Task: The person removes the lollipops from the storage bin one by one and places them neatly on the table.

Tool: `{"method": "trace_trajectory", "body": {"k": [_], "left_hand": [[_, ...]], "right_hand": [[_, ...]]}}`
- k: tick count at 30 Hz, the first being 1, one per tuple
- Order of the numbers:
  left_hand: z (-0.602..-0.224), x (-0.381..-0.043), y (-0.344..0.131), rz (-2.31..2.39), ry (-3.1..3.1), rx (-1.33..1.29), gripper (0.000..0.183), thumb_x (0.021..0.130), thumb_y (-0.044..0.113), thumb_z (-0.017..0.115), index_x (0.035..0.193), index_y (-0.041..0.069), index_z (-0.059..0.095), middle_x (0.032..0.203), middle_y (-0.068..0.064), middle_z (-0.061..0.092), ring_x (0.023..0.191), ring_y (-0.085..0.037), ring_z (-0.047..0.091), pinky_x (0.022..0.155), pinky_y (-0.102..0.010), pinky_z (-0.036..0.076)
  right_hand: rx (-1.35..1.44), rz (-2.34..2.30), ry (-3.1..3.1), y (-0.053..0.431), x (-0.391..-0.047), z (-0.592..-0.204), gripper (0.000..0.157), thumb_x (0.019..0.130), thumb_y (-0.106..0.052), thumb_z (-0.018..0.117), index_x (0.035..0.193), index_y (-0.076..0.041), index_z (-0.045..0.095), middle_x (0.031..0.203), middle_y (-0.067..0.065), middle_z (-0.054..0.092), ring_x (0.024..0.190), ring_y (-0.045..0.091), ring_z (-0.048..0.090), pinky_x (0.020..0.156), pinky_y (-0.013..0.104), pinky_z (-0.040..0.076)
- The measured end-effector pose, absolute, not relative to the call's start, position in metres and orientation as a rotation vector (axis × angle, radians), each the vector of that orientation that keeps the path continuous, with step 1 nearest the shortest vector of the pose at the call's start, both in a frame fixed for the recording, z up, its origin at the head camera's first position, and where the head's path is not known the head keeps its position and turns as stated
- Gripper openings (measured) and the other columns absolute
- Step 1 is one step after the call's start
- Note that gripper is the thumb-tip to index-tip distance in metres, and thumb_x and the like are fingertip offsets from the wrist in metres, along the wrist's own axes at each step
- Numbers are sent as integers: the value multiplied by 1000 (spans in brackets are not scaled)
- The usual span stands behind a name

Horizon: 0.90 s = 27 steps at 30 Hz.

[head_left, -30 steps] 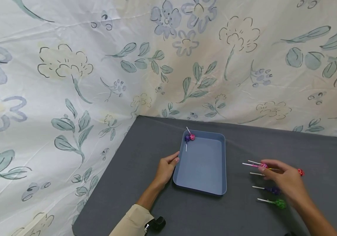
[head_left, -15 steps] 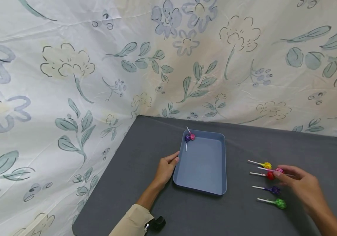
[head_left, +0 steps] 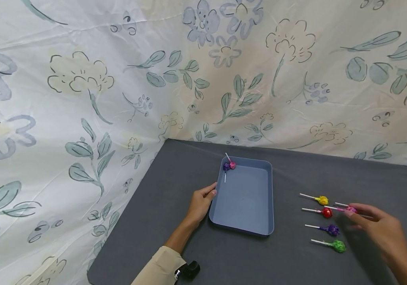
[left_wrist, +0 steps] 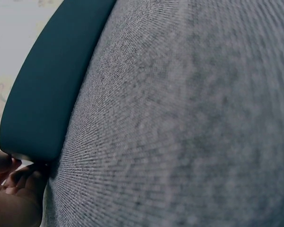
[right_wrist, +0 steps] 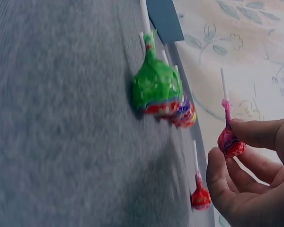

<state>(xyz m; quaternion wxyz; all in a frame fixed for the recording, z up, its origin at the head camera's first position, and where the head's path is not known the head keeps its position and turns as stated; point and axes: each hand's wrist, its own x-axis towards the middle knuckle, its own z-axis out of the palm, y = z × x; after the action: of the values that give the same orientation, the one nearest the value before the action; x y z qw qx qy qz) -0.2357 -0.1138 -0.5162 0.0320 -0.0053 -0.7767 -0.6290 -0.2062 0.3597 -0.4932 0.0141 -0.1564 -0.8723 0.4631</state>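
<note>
My left hand (head_left: pixel 199 206) grips the left rim of a blue-grey tray (head_left: pixel 242 228), whose outer wall (left_wrist: pixel 47 90) fills the upper left of the left wrist view. A purple lollipop (head_left: pixel 226 166) and a pink lollipop (head_left: pixel 232 165) lie in the tray's far left corner. My right hand (head_left: pixel 377 223) pinches another pink lollipop (right_wrist: pixel 231 142) by its head, stick pointing away from the palm. Just beyond it, a red-pink lollipop (right_wrist: pixel 200 196) is partly hidden by the hand in the head view. Left of this hand lie yellow (head_left: pixel 322 200), red (head_left: pixel 327 212), purple (head_left: pixel 332 229) and green (head_left: pixel 339 246) lollipops.
Dark grey cloth (head_left: pixel 288 265) covers the table under everything. Behind and to the left hangs a floral curtain (head_left: pixel 239 95), meeting the table's edges. A black device (head_left: pixel 190 271) is strapped at the left wrist, by a beige sleeve (head_left: pixel 160 267).
Still pinching the pink lollipop, my right hand has moved right, from over the yellow and red lollipops to beside another one. My left hand and the tray have stayed put.
</note>
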Motion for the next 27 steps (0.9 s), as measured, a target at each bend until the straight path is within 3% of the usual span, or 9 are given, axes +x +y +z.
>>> {"method": "trace_trajectory", "body": {"k": [9,11,13,16,20,27], "left_hand": [[-518,-236,-114,-1957,-2380,-20,37,109,10,59,145,1,64,149,-18,61,142,-32,55,118,-49,45],[-517,-236,-115,-1964,-2377,-18,37,109,10,58,145,1,63,149,-18,61,143,-32,54,119,-49,44],[-517,-236,-115,-1971,-2374,-26,37,109,10,58,145,1,63,150,-18,60,143,-32,54,119,-49,44],[-516,-236,-115,-1981,-2371,-33,38,109,11,58,145,1,63,150,-18,60,143,-32,54,120,-50,43],[-515,-235,-115,-1987,-2367,-43,38,109,11,59,145,1,63,150,-18,60,143,-33,54,119,-50,43],[-515,-235,-115,-1994,-2359,-51,38,109,11,58,145,0,63,150,-19,60,143,-33,54,119,-50,43]], "right_hand": [[-513,1446,-2692,383,-211,-511,59,103,-29,71,141,14,56,87,-38,50,69,-2,66,60,28,61],[-529,1414,-2712,386,-212,-513,60,104,-29,71,143,14,54,89,-22,64,68,-4,64,59,27,60],[-560,1385,-2743,389,-213,-516,62,104,-29,70,146,14,51,102,6,73,67,-7,60,58,25,59],[-620,1349,-2794,395,-215,-523,68,105,-33,70,150,12,48,140,37,55,71,-7,56,58,23,56],[-668,1297,-2839,405,-219,-535,71,104,-37,70,153,9,46,150,37,48,77,-3,54,61,26,57],[-706,1265,-2860,417,-225,-545,64,104,-29,72,149,9,50,141,38,55,70,0,58,57,28,56]]}}
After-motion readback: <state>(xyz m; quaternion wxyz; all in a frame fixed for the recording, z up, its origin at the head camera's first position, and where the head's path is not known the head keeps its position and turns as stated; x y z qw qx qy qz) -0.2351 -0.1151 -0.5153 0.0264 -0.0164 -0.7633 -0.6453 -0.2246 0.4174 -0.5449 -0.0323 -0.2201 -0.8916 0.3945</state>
